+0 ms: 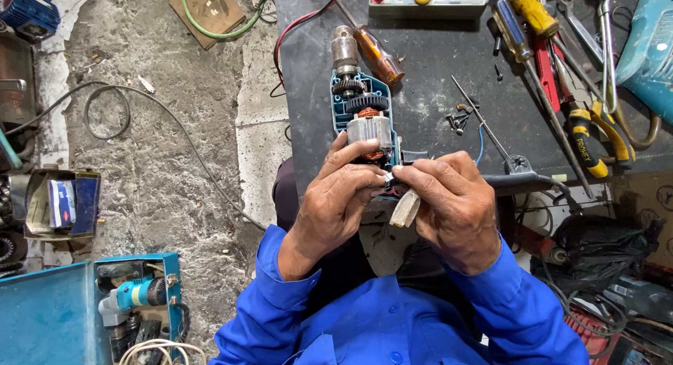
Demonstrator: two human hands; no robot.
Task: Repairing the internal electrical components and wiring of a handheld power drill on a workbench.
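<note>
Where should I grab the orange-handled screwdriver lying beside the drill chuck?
Probably by the orange handle of the screwdriver, coming from the right over bare bench. That end is thick and clear, while the thin shaft runs up-left and the opened drill crowds its left side.

Bright, even daylight; sharp picture throughout.
Soft shadows sit under both hands on the dark matte bench (434,84); the cracked grey concrete floor (161,161) looks washed pale, and the edges bow outward slightly.

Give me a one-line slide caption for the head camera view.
Both hands, left hand and right hand, pinch a small part at the rear of an opened electric drill on a dark workbench.
</note>
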